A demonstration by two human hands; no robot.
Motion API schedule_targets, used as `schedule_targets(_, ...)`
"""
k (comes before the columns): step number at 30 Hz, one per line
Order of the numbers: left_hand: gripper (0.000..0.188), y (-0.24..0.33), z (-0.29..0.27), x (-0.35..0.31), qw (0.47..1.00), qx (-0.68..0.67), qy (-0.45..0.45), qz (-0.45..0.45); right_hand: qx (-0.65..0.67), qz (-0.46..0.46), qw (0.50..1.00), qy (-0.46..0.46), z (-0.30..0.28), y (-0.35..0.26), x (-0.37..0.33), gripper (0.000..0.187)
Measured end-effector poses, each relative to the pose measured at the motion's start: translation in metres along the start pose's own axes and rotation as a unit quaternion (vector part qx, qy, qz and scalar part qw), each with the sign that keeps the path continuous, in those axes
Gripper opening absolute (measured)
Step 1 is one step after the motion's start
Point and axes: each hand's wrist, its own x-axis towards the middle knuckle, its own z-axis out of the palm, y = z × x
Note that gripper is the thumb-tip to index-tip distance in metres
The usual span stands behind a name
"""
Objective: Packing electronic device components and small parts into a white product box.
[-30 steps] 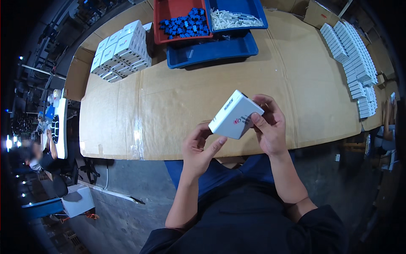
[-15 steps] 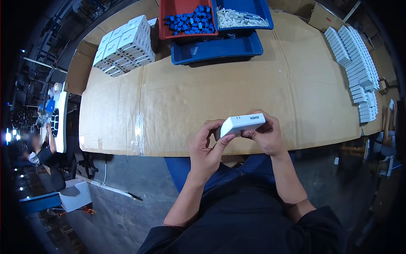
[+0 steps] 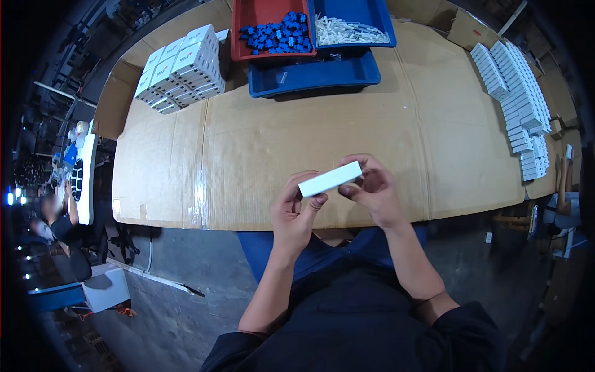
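Observation:
A flat white box-shaped piece (image 3: 330,179) is held up above the near edge of the cardboard-covered table, one plain narrow side toward me. My left hand (image 3: 292,214) grips its left end, thumb below and fingers behind. At the other end, my right hand (image 3: 379,198) is closed around it, the thumb bent near its lower edge. The fingertips behind the piece are partly hidden. It tilts, with the right end higher.
A red bin (image 3: 238,43) holds blue plastic parts; a blue bin (image 3: 387,31) holds white sticks. In front stands a blue tray (image 3: 316,84) with a small clear scrap. White boxes (image 3: 180,68) are stacked left, narrow white pieces (image 3: 520,105) right. A person (image 3: 59,211) sits far left.
Both hands have turned the white piece, so the printed side is out of sight and a plain side shows. They have shifted slightly left.

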Motion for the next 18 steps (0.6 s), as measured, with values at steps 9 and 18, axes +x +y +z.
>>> schedule_targets(9, 0.03, -0.005, -0.005, -0.015, 0.999, 0.016, -0.029, -0.026, -0.08, 0.036, 0.989, -0.121, -0.003, -0.028, -0.004, 0.031)
schedule_targets(18, 0.038, 0.021, 0.006, 0.008, 0.998, 0.025, 0.034, -0.05, 0.105, 0.094, 0.986, 0.088, 0.021, 0.006, -0.011, 0.025)
